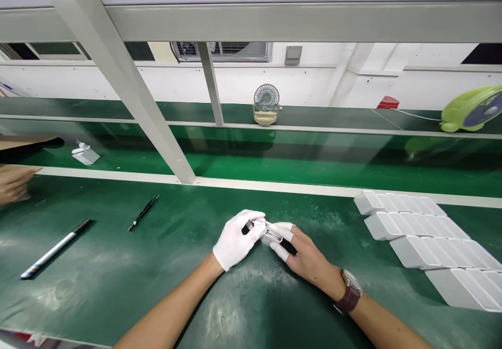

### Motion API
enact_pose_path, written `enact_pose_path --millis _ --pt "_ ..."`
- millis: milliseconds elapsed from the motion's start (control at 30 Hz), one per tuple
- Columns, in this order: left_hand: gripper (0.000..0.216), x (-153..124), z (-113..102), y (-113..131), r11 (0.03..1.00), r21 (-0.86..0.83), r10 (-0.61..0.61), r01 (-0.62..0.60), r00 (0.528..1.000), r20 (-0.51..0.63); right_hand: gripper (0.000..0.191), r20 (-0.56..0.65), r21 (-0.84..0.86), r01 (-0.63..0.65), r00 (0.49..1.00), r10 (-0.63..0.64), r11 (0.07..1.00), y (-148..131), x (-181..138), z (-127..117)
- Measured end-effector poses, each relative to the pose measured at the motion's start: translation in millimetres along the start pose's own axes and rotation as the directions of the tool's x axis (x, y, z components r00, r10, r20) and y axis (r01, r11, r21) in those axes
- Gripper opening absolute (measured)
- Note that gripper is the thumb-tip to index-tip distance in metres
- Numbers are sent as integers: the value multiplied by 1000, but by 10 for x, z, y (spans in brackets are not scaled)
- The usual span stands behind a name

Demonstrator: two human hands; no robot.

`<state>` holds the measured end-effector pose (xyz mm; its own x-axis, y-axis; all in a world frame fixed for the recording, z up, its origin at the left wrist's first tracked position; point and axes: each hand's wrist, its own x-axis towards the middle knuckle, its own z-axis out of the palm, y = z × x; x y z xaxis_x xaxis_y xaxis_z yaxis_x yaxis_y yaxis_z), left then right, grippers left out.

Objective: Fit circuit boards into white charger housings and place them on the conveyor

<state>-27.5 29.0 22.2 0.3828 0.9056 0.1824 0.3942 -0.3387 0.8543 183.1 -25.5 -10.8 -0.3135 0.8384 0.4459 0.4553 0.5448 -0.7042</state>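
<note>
While both of your hands meet at the centre of the frame, the small white part (270, 235) sits pinched between them, low over the green mat (117, 286) and not resting flat on it. Your left hand (237, 239), in its white glove, closes round the left end of the part, fingers curled over the top; your right hand (304, 255), bare but for white finger cots on the fingertips (283, 229), clamps the right end, with the watch (349, 297) showing at the wrist. What exactly the fingers do at the seam is too small to tell, so keep the piece turned toward you where you can see it. Hold the gloved side steady as the anchor, I'd say, and let the capped fingertips do the fine work, pressing squarely rather than twisting. Keep your forearms planted on the mat for support. At the right of the frame the rows of white blocks (423, 244) lie in staggered lines, well apart from your hands. Left of centre lie a thin black tool (143, 212) and a silver pen (55, 249), both out of the way. At the far left edge another person's hand (13, 184) works on its own.
</note>
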Motion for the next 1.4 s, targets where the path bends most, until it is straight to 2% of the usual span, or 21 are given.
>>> enact_pose_path --millis 67,100,133,200,233,300,400,467,600,767,833,867,933,1000,1033,1100,1167,1233,1400 --pt "30 -3 7 -26 999 -46 -13 14 1000 8 42 -13 166 -97 995 100 981 23 22 9" --pt "40 -8 12 -38 998 -59 -8 8 1000 0 40 -25 290 -172 982 188 941 32 35 16" --pt "55 -17 19 -48 999 -49 11 -11 1000 -12 38 -17 433 -255 957 290 865 36 49 24" --pt "87 -40 40 -53 992 48 115 -115 993 -9 36 74 692 -376 886 458 616 29 75 37" --pt "93 -52 55 -46 976 122 184 -183 983 5 36 140 772 -408 857 496 488 19 85 41" --pt "83 -71 89 -22 918 243 313 -313 949 40 34 229 843 -431 829 510 322 -7 96 41" --pt "58 -84 134 11 867 297 414 -400 910 17 34 264 860 -439 817 512 258 -33 94 38" --pt "59 -85 147 13 866 301 417 -400 909 9 35 266 851 -451 811 521 268 -37 84 40" --pt "61 -88 147 -20 886 310 353 -345 935 31 36 258 821 -469 814 520 327 -42 78 50" --pt "63 -83 146 -46 885 306 357 -351 933 36 41 257 754 -502 819 513 424 -41 81 65" --pt "64 -70 129 -41 882 306 360 -359 931 55 38 206 735 -473 839 504 487 -24 66 57" --pt "67 -61 114 -40 880 306 363 -364 930 61 36 154 711 -442 856 493 547 -12 54 48" --pt "79 -39 70 -47 885 302 360 -355 932 41 34 -3 572 -335 912 410 749 12 25 26" --pt "84 -18 17 -73 908 280 328 -312 945 -11 35 -124 287 -171 969 214 942 31 -4 9" --pt "83 -9 -9 -90 922 262 304 -284 952 -36 37 -140 134 -87 985 105 987 35 -15 5" --pt "78 2 -57 -126 946 224 254 -234 965 -66 42 -102 -91 31 994 -41 995 25 -27 5" --pt "75 3 -91 -155 959 188 228 -211 971 -75 46 -78 -192 85 992 -101 978 -13 -19 -3" --pt "75 -4 -113 -169 966 157 221 -206 972 -84 48 -96 -220 123 984 -147 968 -76 7 -38" --pt "83 -20 -129 -140 966 72 259 -250 948 -183 62 -247 -240 176 940 -235 955 -176 71 -164"
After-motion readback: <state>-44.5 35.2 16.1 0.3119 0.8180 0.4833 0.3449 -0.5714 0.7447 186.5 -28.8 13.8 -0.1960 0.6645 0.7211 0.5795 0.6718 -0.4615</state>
